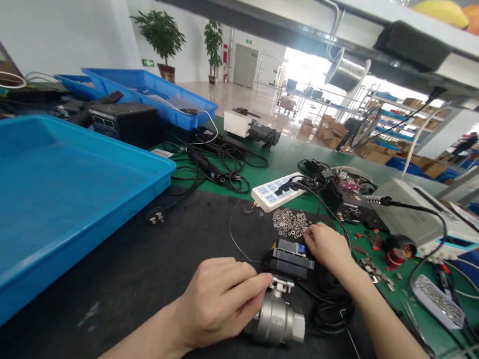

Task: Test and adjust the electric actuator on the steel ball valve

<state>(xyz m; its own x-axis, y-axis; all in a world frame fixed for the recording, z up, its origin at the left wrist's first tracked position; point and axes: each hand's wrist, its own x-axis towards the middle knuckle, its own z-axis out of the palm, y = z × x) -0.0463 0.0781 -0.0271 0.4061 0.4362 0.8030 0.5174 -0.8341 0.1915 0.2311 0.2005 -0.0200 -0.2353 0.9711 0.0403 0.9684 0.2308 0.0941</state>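
Observation:
A steel valve [276, 320] lies on the black mat [138, 283], with a black device [288, 260] joined above its bracket. My left hand [224, 301] is closed at the left side of the bracket, fingertips pinched together; what they hold, if anything, is too small to make out. Beyond the device, a pile of small metal nuts and washers [290, 222] is spread on the mat. My right hand [322, 242] reaches to the right edge of that pile, its fingers pressed together, and whatever is between them is hidden.
A large blue tray [69, 167] fills the left side. Behind the pile are a white power strip [276, 190] and tangled black cables [224, 163]. At the right stand a grey instrument [424, 216] and a small tray of screws [438, 300]. A solder spool [347, 71] hangs above.

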